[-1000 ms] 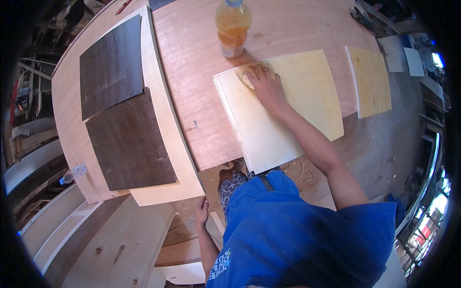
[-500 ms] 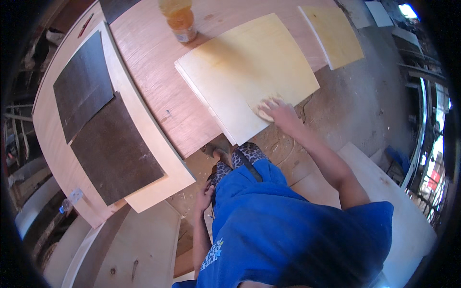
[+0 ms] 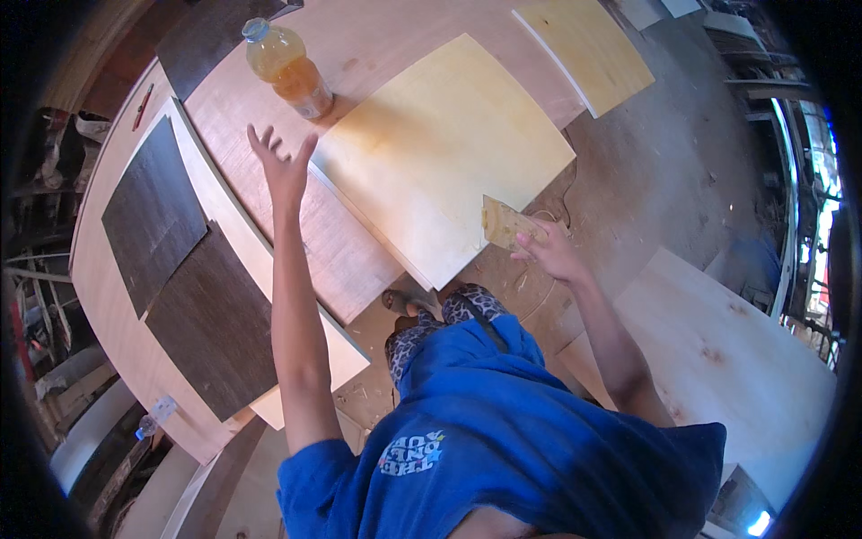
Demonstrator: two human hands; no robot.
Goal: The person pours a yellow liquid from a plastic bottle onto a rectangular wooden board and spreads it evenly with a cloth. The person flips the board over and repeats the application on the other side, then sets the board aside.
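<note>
My right hand (image 3: pixel 557 253) is closed on a small flat tan spreader (image 3: pixel 505 223), held tilted over the near right edge of the yellowish panel (image 3: pixel 440 144). That panel lies on the pinkish plywood table, with a wet-looking amber patch toward its upper left. My left hand (image 3: pixel 285 169) is raised with fingers spread and holds nothing. It is nearest to the clear plastic bottle (image 3: pixel 292 76), which has amber liquid in its lower part and stands beyond the fingers.
Two dark brown sheets (image 3: pixel 215 323) lie on a pale board at the left. A smaller yellowish panel (image 3: pixel 588 49) is at the far right of the table. A red pencil-like stick (image 3: pixel 143 108) lies far left. A large pale board (image 3: pixel 718 350) leans at the right.
My left hand has risen from beside my leg toward the bottle. My right hand has lifted the spreader off the panel and moved slightly right and nearer to me.
</note>
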